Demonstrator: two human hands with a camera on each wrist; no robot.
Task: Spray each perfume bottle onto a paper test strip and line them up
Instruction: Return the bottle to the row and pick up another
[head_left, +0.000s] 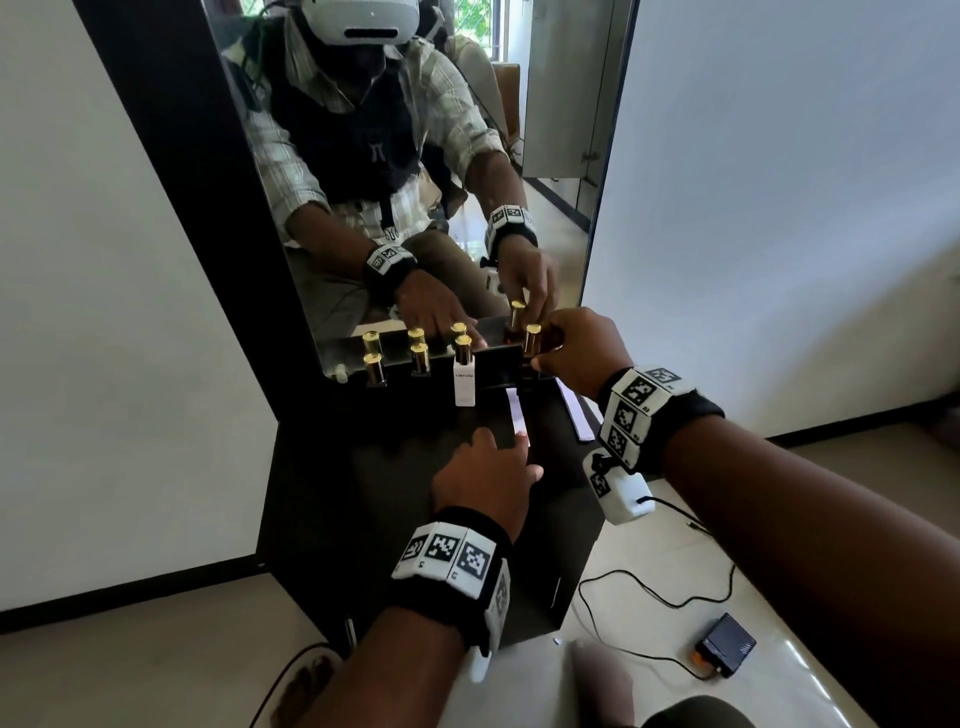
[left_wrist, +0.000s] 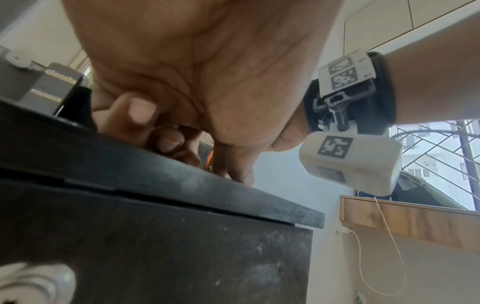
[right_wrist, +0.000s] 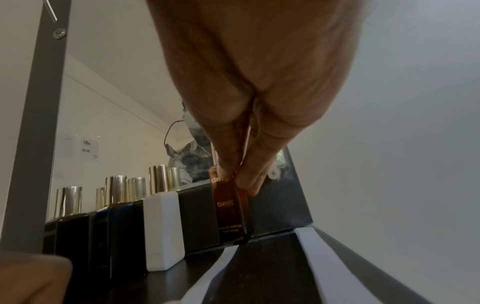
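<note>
On the black cabinet top (head_left: 363, 493), three gold-capped perfume bottles stand in a row against the mirror: two dark ones (head_left: 375, 370) (head_left: 422, 358) and a white one (head_left: 464, 382). My right hand (head_left: 550, 348) grips an amber bottle (head_left: 532, 340) upright at the right end of the row; in the right wrist view its fingers (right_wrist: 249, 176) pinch the bottle (right_wrist: 231, 207) low over the top. A white paper strip (head_left: 517, 410) lies in front of it, and my left hand (head_left: 511, 452) presses a fingertip on its near end. A second strip (head_left: 576, 410) lies further right.
The tall mirror (head_left: 415, 156) rises right behind the bottles. The cabinet top ends just right of the second strip. On the floor to the right lie a black cable (head_left: 649, 592) and a small black device (head_left: 724, 644).
</note>
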